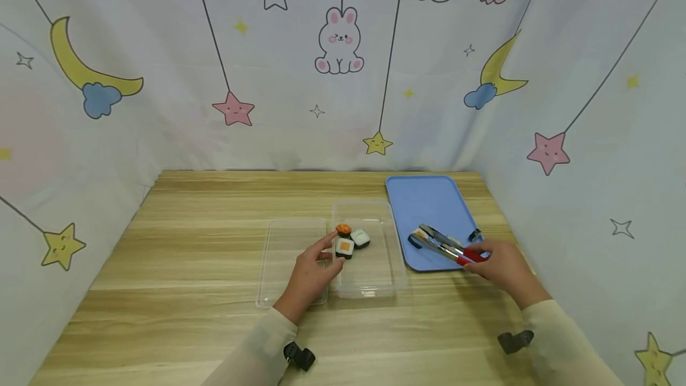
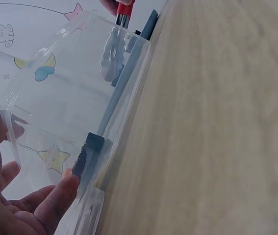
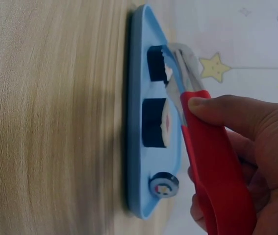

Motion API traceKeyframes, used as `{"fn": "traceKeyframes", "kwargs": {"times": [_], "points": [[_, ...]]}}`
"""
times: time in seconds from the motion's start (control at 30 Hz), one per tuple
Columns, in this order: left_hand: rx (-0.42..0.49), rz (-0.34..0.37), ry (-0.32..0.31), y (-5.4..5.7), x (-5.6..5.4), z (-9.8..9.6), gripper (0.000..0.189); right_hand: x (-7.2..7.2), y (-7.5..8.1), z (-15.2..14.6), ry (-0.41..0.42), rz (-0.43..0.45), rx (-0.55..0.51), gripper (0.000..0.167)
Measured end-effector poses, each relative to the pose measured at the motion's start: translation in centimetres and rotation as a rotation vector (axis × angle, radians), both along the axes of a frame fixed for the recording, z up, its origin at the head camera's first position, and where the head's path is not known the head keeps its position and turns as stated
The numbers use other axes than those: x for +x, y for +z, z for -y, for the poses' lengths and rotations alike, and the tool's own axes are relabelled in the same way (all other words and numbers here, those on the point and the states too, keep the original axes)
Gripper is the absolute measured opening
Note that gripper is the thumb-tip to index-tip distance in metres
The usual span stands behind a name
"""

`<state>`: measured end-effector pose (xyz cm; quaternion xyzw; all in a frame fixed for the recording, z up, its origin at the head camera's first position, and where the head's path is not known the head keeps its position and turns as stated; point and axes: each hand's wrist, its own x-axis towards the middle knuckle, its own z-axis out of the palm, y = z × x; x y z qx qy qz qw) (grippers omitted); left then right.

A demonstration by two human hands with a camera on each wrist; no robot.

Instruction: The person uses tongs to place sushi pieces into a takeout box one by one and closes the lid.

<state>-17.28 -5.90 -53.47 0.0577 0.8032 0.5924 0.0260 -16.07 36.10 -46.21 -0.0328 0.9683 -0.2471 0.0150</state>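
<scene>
My right hand (image 1: 504, 265) grips tongs (image 3: 217, 166) by their red handles. Their scalloped metal tips straddle a toy sushi piece (image 3: 155, 63) on the blue tray (image 1: 429, 195). Beside it on that tray are a larger sushi piece (image 3: 154, 122) and a small round roll (image 3: 163, 186). My left hand (image 1: 311, 274) touches the left side of a clear plastic container (image 1: 370, 292), fingers spread along its wall. Inside, near that wall, sit an orange-topped sushi (image 1: 343, 229), a white-topped sushi (image 1: 361, 237) and one with an orange square centre (image 1: 345, 248).
A shallow clear plastic lid (image 1: 284, 264) lies left of the container, partly behind my left hand. The container stands right next to the tray on a wooden table (image 1: 187, 255). A patterned white curtain (image 1: 289, 76) hangs behind the table and along its sides.
</scene>
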Motion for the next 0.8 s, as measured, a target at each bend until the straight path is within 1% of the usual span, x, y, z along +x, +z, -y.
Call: {"fn": "traceKeyframes", "kwargs": {"times": [0.2,0.3,0.4,0.53,0.8], "points": [[-0.005,0.004,0.001,0.01,0.03,0.01,0.064,-0.07,0.06,-0.07,-0.016,0.024,0.007,0.040],[-0.001,0.007,0.002,0.00,0.04,0.01,0.064,-0.06,0.06,-0.10,-0.032,0.029,-0.009,0.040],[0.002,0.008,0.003,0.02,0.03,0.00,0.063,-0.06,0.09,-0.13,-0.039,0.027,-0.021,0.041],[0.003,0.007,0.001,0.09,0.04,-0.01,0.063,-0.17,0.18,-0.17,-0.036,0.013,-0.004,0.042],[-0.001,0.008,0.004,0.14,-0.04,-0.01,0.063,-0.44,0.95,-0.12,-0.047,0.016,0.013,0.044]]}}
